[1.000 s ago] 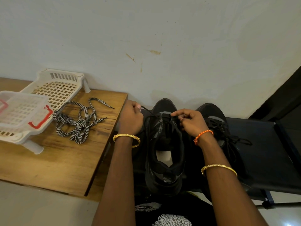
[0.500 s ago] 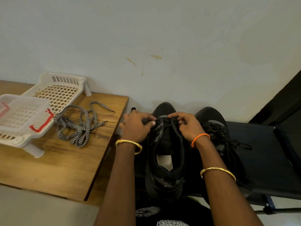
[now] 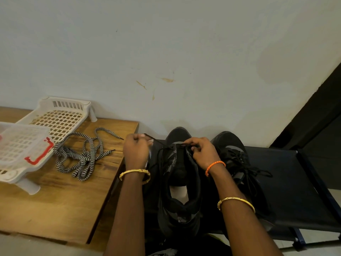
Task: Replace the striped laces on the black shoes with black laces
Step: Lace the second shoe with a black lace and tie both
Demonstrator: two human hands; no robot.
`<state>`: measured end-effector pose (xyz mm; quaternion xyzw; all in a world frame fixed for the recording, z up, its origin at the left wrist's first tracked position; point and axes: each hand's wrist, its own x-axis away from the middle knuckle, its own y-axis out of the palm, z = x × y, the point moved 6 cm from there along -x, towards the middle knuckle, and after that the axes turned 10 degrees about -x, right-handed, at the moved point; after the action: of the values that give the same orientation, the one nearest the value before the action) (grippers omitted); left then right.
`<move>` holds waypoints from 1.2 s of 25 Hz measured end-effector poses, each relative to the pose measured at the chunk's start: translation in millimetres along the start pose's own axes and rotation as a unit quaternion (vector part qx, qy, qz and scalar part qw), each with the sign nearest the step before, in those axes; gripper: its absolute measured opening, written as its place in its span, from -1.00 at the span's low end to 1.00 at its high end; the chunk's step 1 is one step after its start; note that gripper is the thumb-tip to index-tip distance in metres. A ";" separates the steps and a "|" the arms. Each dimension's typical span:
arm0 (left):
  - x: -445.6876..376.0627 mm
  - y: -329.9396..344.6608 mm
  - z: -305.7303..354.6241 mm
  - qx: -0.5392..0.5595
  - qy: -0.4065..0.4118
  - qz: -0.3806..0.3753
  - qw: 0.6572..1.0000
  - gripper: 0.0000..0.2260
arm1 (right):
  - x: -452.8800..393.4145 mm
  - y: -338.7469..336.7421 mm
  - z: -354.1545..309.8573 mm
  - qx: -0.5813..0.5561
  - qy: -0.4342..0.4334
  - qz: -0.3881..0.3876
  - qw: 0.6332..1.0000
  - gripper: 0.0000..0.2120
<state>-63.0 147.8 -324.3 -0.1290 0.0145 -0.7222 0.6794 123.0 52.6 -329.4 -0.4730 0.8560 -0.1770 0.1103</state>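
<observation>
Bare forearms, no sleeves. Thin gold metal bangle [image 3: 135, 175] on left wrist. Braided orange thread band [image 3: 215, 167] on right wrist; second gold metal bangle [image 3: 236, 203] further up right forearm.

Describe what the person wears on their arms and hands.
Both forearms are bare, with no sleeves or gloves. The left wrist has a gold bangle. The right wrist has an orange braided thread, and a gold bangle sits further up that forearm.
</observation>
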 end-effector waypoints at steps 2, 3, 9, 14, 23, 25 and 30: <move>-4.5 -2.6 -5.7 0.157 -0.085 0.004 0.984 -0.90 | -0.3 0.1 1.9 -0.010 0.009 0.002 1.000 -0.63; -6.9 -4.2 -8.9 0.200 -0.113 0.011 0.973 -0.90 | -0.5 0.2 2.8 -0.015 0.013 0.001 1.000 -0.63; 9.2 15.9 6.5 -0.243 0.117 -0.129 0.954 -0.87 | -1.6 -0.7 4.9 -0.029 0.038 0.005 0.999 -0.63; 15.7 34.8 2.4 -0.332 0.168 -0.156 0.915 -0.90 | 0.1 0.4 3.7 -0.026 0.039 0.007 0.999 -0.63; 13.5 27.1 1.2 -0.313 0.136 -0.112 0.933 -0.82 | 2.3 0.8 4.1 -0.028 0.048 0.022 0.998 -0.65; 14.0 26.5 0.2 -0.312 0.130 -0.119 0.934 -0.83 | 2.6 -0.5 4.2 -0.032 0.050 0.025 0.998 -0.65; 12.7 25.7 -4.1 -0.231 0.095 -0.132 0.959 -0.88 | 2.7 0.5 4.8 -0.059 0.058 0.014 0.996 -0.62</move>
<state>-39.3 132.7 -331.3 -0.2135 0.2283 -0.7915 0.5252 122.9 49.6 -334.1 -0.4555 0.8766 -0.1515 0.0350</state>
